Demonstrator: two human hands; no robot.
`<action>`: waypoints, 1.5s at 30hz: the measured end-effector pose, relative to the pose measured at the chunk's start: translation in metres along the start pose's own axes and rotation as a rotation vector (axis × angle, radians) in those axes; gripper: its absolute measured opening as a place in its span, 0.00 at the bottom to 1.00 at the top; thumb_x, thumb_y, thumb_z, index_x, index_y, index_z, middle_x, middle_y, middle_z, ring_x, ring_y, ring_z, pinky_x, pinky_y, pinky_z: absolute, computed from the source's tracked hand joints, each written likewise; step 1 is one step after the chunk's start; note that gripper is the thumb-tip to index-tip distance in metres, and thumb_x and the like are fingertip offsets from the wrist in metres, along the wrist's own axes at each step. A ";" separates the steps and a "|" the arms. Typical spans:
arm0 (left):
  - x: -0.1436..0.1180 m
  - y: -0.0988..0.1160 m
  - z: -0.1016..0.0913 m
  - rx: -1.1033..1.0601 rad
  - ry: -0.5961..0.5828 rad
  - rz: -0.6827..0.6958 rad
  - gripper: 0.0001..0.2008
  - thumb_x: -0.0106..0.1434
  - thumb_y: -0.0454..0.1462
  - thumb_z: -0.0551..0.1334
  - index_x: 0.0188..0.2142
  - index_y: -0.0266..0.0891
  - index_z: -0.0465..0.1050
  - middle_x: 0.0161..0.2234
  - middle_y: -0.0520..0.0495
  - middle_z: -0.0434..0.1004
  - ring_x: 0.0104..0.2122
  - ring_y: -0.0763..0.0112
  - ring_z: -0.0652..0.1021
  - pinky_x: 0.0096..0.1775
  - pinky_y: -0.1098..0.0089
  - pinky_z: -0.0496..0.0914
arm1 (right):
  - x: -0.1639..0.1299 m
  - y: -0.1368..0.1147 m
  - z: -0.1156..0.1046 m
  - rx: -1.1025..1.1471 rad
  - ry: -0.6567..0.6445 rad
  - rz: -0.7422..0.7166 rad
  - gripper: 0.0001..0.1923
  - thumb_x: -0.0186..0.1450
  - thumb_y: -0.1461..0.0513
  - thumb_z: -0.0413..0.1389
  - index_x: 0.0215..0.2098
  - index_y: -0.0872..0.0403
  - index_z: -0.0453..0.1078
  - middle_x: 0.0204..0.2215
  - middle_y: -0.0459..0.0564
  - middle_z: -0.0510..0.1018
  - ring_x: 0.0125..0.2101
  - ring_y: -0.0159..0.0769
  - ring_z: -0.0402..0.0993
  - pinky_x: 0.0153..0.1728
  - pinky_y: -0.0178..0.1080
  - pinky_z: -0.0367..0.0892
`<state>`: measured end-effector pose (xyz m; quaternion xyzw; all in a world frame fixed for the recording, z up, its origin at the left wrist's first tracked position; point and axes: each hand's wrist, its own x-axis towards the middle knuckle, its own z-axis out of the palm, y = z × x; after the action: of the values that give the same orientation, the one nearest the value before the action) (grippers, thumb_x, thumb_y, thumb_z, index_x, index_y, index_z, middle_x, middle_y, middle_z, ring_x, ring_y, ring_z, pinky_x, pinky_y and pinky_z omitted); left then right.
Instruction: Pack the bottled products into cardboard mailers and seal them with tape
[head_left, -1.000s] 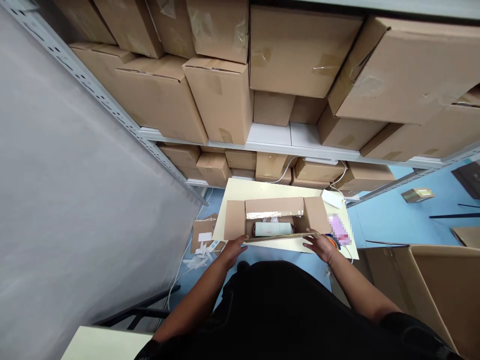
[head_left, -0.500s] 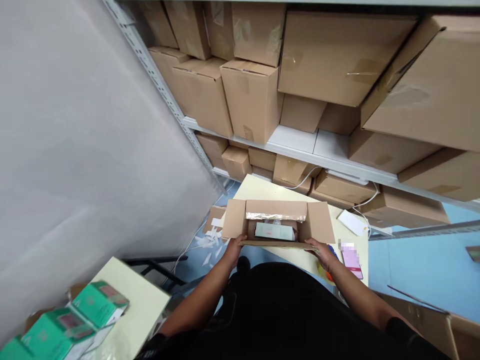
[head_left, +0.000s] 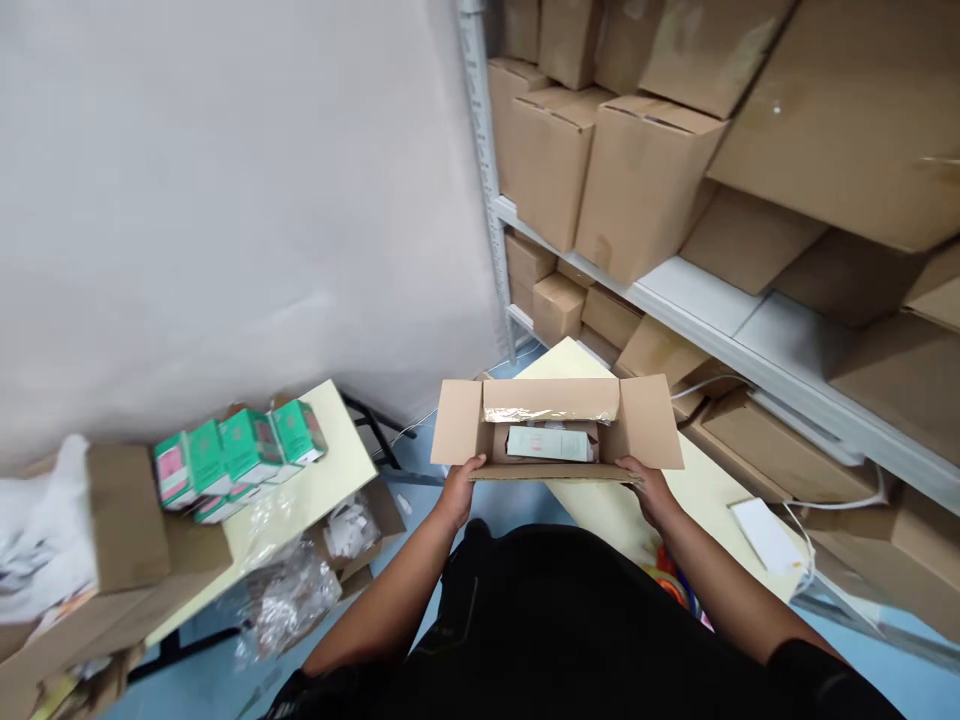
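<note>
An open cardboard box (head_left: 551, 400) is held level in front of my body, its flaps spread outward. My left hand (head_left: 459, 490) grips the near left corner, and my right hand (head_left: 646, 488) grips the near right corner. Inside lies a pale green carton (head_left: 549, 443) with some pinkish print; whatever is beneath it is hidden. Clear tape shines along the far flap. Below the box, a cream table (head_left: 600, 515) shows partly.
A second table (head_left: 337, 455) at the left bears several green boxes (head_left: 244, 445). Beside it stands a large open carton (head_left: 127, 530), with plastic wrap (head_left: 296, 590) below the table. Shelving (head_left: 712, 290) full of cardboard boxes lines the right; a white box (head_left: 766, 535) and cable lie there.
My view and body have turned left, bringing more of the left table and its green boxes into sight. The box has stayed in both hands and swung along with me.
</note>
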<state>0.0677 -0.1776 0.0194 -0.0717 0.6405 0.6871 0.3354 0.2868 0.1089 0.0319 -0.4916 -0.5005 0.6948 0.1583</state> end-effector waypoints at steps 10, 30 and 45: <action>-0.044 0.013 -0.068 -0.249 0.249 0.113 0.19 0.50 0.46 0.72 0.37 0.36 0.81 0.40 0.42 0.85 0.50 0.51 0.80 0.54 0.57 0.71 | 0.013 -0.012 0.086 -0.140 -0.257 -0.017 0.21 0.46 0.59 0.72 0.39 0.53 0.81 0.38 0.51 0.85 0.43 0.50 0.81 0.40 0.43 0.77; -0.110 0.012 -0.295 -0.254 0.393 0.358 0.29 0.61 0.60 0.64 0.47 0.39 0.78 0.56 0.38 0.79 0.60 0.52 0.74 0.58 0.59 0.70 | -0.083 0.040 0.294 -0.188 -0.463 0.092 0.15 0.43 0.58 0.73 0.20 0.54 0.73 0.23 0.47 0.77 0.31 0.41 0.79 0.36 0.43 0.83; -0.182 0.010 -0.435 -0.271 0.654 0.430 0.20 0.57 0.49 0.64 0.43 0.38 0.80 0.47 0.37 0.82 0.51 0.51 0.79 0.52 0.57 0.72 | -0.157 0.074 0.394 -0.217 -0.600 0.139 0.12 0.47 0.59 0.69 0.27 0.50 0.72 0.28 0.47 0.81 0.31 0.41 0.79 0.39 0.47 0.83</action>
<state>0.0574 -0.6484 0.0509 -0.1941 0.6175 0.7606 -0.0496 0.0487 -0.2490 0.0577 -0.3119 -0.5614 0.7603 -0.0973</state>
